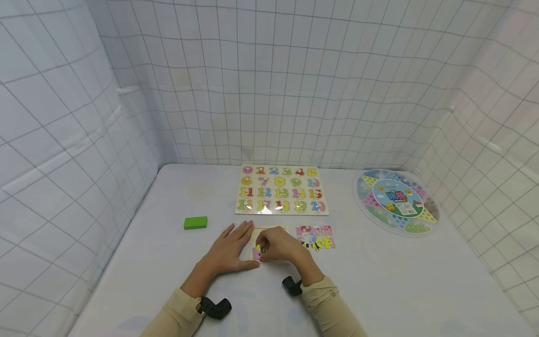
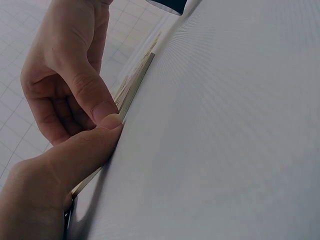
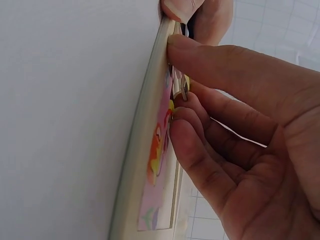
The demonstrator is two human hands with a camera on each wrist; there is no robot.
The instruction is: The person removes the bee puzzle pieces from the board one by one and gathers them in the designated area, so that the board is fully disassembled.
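A small wooden jigsaw board (image 3: 127,200) lies flat on the table between both hands, pink printed pieces along its near side. My left hand (image 1: 230,250) is spread with straight fingers along the board's left side, its thumb (image 2: 95,142) pressed at the near edge. Over the board, my right hand (image 1: 281,244) pinches a small jigsaw piece (image 3: 183,91) between thumb and fingertips, tilted up from the board surface. The two thumb tips are close together at the edge. Part of the board is hidden under my right hand.
Pink and yellow jigsaw pieces (image 1: 316,237) lie right of the board. Behind it is a number puzzle board (image 1: 281,189). A green block (image 1: 195,223) sits at left, a round board-game set (image 1: 397,199) at far right. Grid-patterned cloth walls (image 1: 269,93) surround the table.
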